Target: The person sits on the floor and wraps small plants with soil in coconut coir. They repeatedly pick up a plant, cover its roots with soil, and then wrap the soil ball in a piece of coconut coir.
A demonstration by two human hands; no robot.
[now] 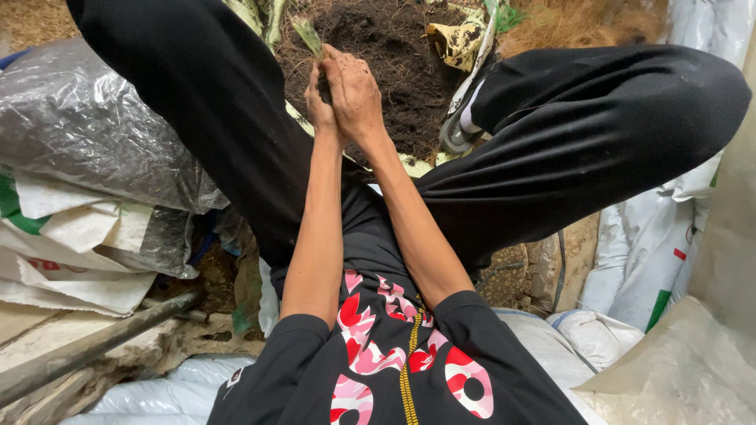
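Where hands point(342, 94) clasp, seedling point(307, 35) half-hidden.

I see my black trousers point(197, 102), black shirt point(394, 370) patterned with pink, red and white shapes, dark brown soil point(394, 55), pale green sprig point(309, 35), white sacks point(654, 252) with green and red marks, clear grey plastic sheet point(79, 126), tan dry straw point(583, 24)

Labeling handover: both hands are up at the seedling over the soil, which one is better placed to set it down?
Probably right. The right hand wraps the seedling stem from above, over the soil. The left hand sits lower, mostly hidden behind it.
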